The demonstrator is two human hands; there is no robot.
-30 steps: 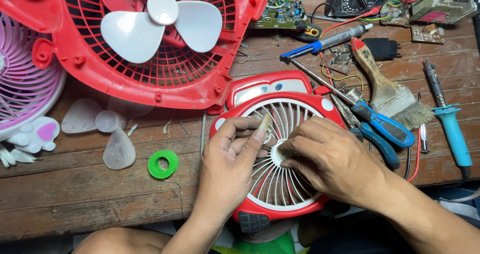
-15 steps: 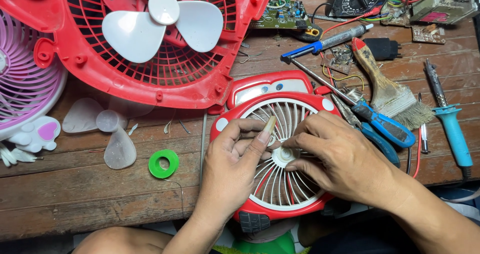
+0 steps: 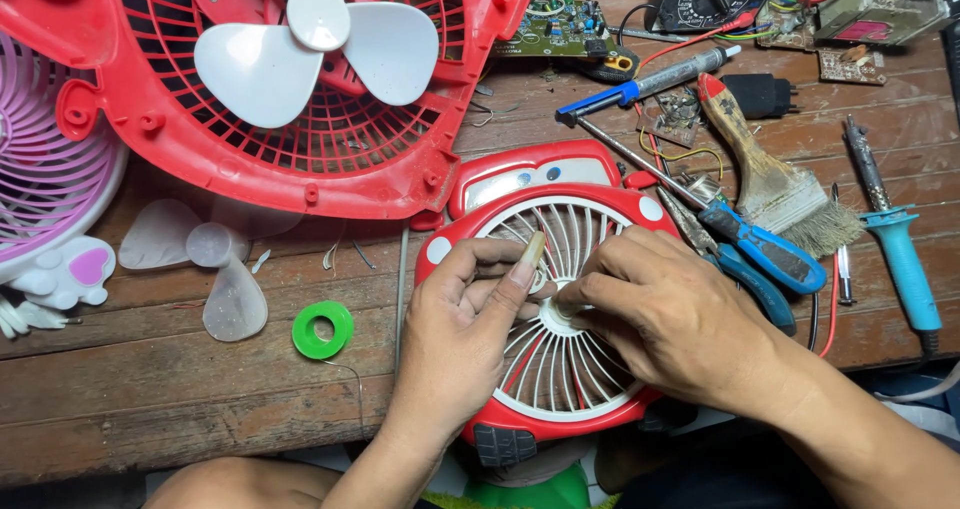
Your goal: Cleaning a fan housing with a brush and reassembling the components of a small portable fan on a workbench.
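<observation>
Both your hands, left hand (image 3: 470,319) and right hand (image 3: 665,314), pinch the small red fan's (image 3: 560,309) white hub at the table's near edge; grille on, apparently unfinished.

A worn wooden tabletop (image 3: 150,399) fills nearly the whole view. It is built of long planks running left to right, with dark seams between them. The wood is brown, scuffed and stained, with pale scratches and bits of grit along the grain. Its near edge runs across the bottom of the view. Light falls evenly and softly, casting only faint shadows. No wall, window or floor can be made out.
</observation>
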